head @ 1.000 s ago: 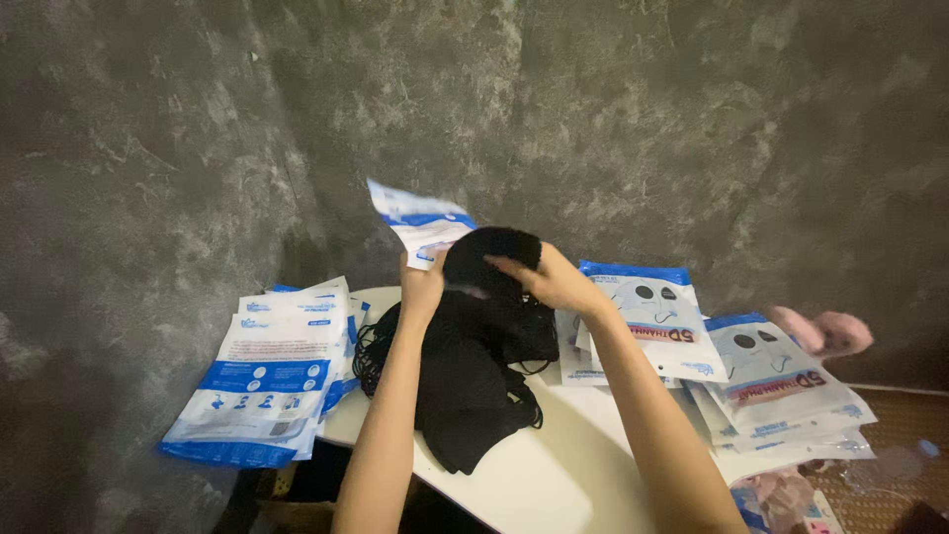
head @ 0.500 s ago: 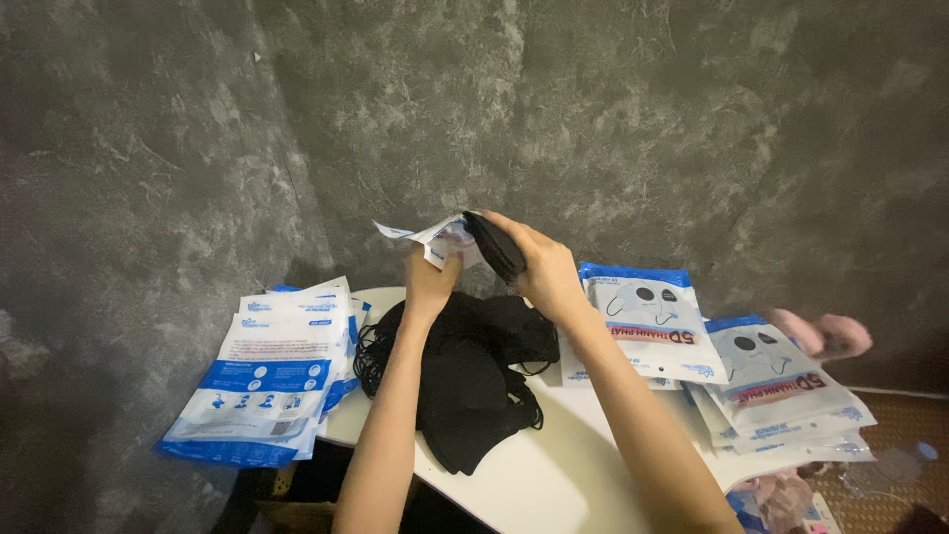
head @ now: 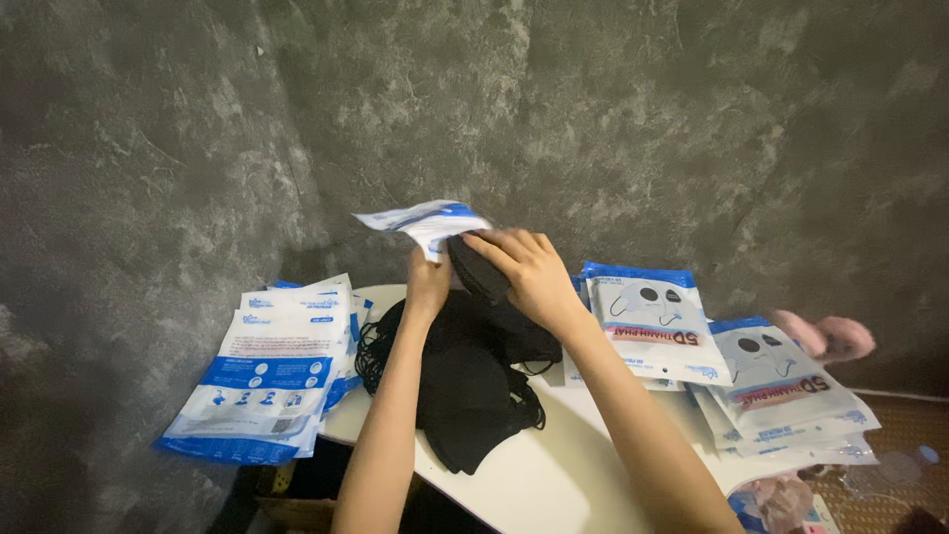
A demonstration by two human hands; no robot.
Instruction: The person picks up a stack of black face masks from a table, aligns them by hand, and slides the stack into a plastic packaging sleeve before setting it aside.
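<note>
My left hand (head: 427, 280) holds up a white and blue plastic pouch (head: 423, 222) above the table. My right hand (head: 529, 272) grips a folded stack of black face masks (head: 478, 269), whose end sits at the pouch's mouth. Under both hands a loose pile of black masks (head: 465, 381) lies on the white table (head: 534, 480).
A fanned stack of empty white and blue pouches (head: 272, 371) hangs over the table's left edge. Filled pouches (head: 652, 321) and more of them (head: 791, 391) lie to the right. A pink object (head: 825, 336) sits at the far right, by the grey wall (head: 198, 148).
The black masks went from spread wide in my right hand to a folded stack. The pouch tipped flatter, and the stack's end now meets its mouth.
</note>
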